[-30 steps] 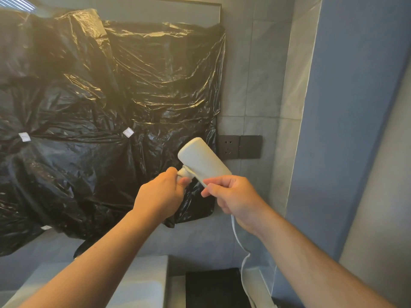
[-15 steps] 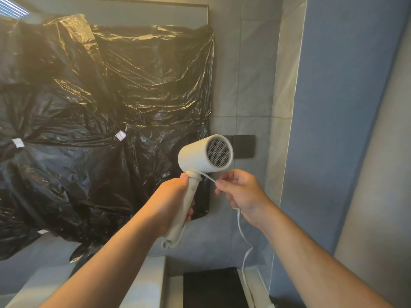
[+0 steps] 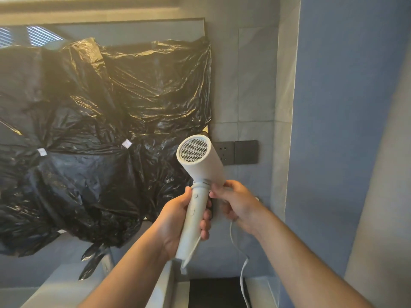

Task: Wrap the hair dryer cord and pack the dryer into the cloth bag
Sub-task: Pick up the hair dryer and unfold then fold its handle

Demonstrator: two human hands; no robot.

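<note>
A white hair dryer [image 3: 201, 161] is held upright in front of the wall, its mesh grille turned up and left. My left hand [image 3: 178, 218] grips the dryer's handle. My right hand [image 3: 235, 203] pinches the white cord [image 3: 242, 270] right beside the joint where handle meets body. A turn of cord lies around that joint. The rest of the cord hangs below my right hand toward the counter. No cloth bag is in view.
Crinkled black plastic sheeting [image 3: 100, 141] covers the mirror on the left. A dark wall socket panel [image 3: 241, 152] sits just behind the dryer. A blue wall [image 3: 333, 130] stands close on the right. A black mat [image 3: 215, 292] and a grey counter edge [image 3: 164, 283] lie below.
The dryer has turned so its grille faces up and left. My right hand moved in to the handle joint with the cord, laying a turn around it. The view tilted upward.
</note>
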